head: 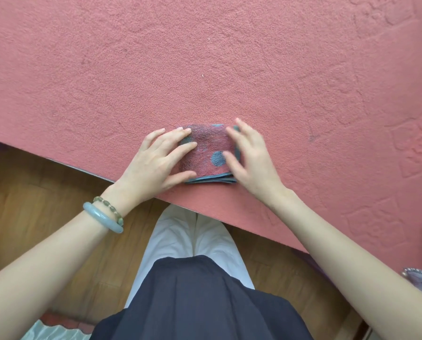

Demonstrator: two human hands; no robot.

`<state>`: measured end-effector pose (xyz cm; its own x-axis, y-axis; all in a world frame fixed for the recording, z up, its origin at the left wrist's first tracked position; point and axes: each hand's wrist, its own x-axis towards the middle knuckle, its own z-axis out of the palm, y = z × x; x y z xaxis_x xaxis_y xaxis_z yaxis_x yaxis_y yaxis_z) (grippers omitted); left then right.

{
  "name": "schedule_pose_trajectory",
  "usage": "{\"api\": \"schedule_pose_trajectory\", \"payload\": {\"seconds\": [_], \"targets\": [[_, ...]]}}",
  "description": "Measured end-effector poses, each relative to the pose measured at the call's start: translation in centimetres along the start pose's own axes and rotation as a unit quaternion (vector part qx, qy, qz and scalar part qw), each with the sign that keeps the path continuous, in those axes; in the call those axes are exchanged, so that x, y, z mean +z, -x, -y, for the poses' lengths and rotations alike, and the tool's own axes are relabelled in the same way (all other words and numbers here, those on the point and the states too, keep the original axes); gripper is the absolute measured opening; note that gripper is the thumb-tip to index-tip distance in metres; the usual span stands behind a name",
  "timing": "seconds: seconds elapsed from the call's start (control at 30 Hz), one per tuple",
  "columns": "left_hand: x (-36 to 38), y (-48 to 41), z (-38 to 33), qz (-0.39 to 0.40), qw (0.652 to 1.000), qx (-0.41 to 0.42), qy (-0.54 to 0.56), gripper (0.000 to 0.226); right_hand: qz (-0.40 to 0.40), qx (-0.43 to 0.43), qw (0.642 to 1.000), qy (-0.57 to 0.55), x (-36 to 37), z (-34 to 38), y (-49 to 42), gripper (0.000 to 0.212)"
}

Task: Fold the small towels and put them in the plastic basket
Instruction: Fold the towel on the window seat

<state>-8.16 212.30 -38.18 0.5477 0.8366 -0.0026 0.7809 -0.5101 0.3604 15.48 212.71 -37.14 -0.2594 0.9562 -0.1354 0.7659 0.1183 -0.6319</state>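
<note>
Worktop (205, 57) is pink and textured; its near edge runs just below the towel. Folded towel (208, 153), pink with blue spots, sits close to that edge, layers stacked and loose along the near side. Left hand (156, 163) and right hand (251, 163) flank it. No grip closed: fingers spread flat, pressing its two sides. Risks: sliding it toward the body tips it off the edge; lifting by the top layer alone lets the fold open. Basket not in view.
</note>
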Motion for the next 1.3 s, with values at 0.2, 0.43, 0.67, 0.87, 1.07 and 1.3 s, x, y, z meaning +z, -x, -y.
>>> {"api": "schedule_pose_trajectory", "payload": {"seconds": [0.2, 0.43, 0.67, 0.87, 1.07, 1.3], "targets": [[0.0, -0.7, -2.5, -0.020, 0.942, -0.320, 0.095, 0.054, 0.054, 0.222, 0.971, -0.070, -1.8, -0.5, -2.4, 0.045], [0.2, -1.7, -3.6, -0.030, 0.878, -0.432, 0.203, 0.030, 0.132, 0.233, 0.962, -0.057, -2.6, -0.3, -3.6, 0.035], [-0.6, -1.9, -4.1, -0.046, 0.727, -0.478, 0.491, 0.033, 0.107, 0.236, 0.949, -0.180, -2.1, 0.0, -2.6, 0.034], [-2.2, -1.7, -4.3, -0.010, 0.626, -0.507, 0.592, 0.039, 0.104, 0.328, 0.873, -0.345, -2.8, 0.7, -2.1, 0.031], [-6.2, -2.2, -4.9, 0.013, 0.526, -0.501, 0.687, 0.030, 0.131, 0.381, 0.743, -0.534, -6.5, 3.0, -0.4, 0.021], [-13.8, -3.3, -8.4, 0.053, 0.534, -0.436, 0.723, 0.032, 0.116, 0.373, 0.701, -0.597, -12.5, 6.8, 2.3, 0.041]]}}
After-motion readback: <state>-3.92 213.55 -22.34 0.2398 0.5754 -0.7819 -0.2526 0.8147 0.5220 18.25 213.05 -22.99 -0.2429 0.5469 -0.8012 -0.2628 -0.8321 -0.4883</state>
